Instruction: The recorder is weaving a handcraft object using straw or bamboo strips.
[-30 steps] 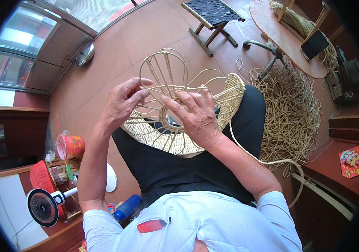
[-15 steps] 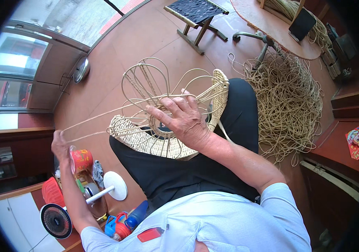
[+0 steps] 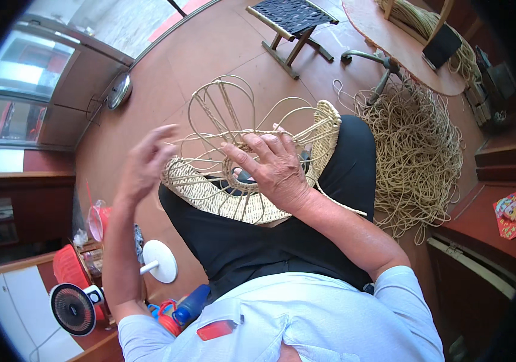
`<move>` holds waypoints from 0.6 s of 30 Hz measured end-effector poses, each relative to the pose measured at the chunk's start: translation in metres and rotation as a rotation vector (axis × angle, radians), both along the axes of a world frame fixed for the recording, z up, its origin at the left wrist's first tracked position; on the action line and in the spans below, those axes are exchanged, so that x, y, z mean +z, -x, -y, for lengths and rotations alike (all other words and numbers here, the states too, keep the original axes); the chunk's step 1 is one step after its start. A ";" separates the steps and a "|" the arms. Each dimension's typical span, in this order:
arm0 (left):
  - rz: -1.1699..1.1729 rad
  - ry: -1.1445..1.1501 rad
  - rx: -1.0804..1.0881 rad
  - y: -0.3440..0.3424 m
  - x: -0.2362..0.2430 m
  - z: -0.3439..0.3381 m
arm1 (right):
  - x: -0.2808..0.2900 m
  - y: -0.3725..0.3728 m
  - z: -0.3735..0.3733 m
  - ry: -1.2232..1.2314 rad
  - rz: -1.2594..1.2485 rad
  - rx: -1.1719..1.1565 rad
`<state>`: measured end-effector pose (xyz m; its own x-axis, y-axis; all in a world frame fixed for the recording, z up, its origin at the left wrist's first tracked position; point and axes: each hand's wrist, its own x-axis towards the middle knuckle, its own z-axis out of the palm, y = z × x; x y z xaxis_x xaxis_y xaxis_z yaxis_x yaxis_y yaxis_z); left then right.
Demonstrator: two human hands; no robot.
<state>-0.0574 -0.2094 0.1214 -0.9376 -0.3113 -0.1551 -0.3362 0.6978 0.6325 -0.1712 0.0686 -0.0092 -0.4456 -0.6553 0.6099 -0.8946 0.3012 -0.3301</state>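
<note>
A half-woven natural-fibre piece [image 3: 234, 199] lies across my lap, its plaited crescent band toward me and looped cords fanning out on the far side. My right hand [image 3: 276, 169] presses over its middle, with bent fingers gripping the cords near the small plaited ring [image 3: 229, 169]. Beside the left end of the band, my left hand [image 3: 149, 160] is raised, its fingers bent toward the loops. Motion smears those fingers, so whether a cord is between them is unclear. One cord end [image 3: 348, 207] trails over my right thigh.
A large heap of loose cord [image 3: 414, 163] covers the floor at right, near a wheeled chair base [image 3: 384, 72]. A woven-top stool [image 3: 291, 24] stands ahead. At lower left are a small fan [image 3: 75, 308], a white round stand [image 3: 160, 261] and a blue bottle [image 3: 193, 304].
My left hand has come in from far left to the band's left end, and the cords stretched out to it no longer show. My right hand keeps its place on the piece.
</note>
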 end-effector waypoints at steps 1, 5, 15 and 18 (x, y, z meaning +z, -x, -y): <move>-0.001 0.052 -0.058 0.013 -0.003 -0.028 | -0.001 -0.001 0.002 -0.006 -0.007 0.017; -0.115 -0.028 -0.079 0.024 -0.040 -0.032 | -0.002 -0.001 0.002 -0.008 0.003 -0.004; -0.259 0.869 -0.123 -0.025 -0.031 0.055 | -0.003 0.003 0.003 -0.017 -0.009 0.000; -0.047 0.950 0.077 -0.071 -0.025 0.114 | -0.001 0.002 0.001 -0.027 0.025 0.013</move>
<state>0.0132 -0.3234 0.0965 -0.9080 -0.3493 0.2316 -0.3918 0.9036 -0.1733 -0.1727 0.0679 -0.0103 -0.4523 -0.6770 0.5807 -0.8899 0.2990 -0.3445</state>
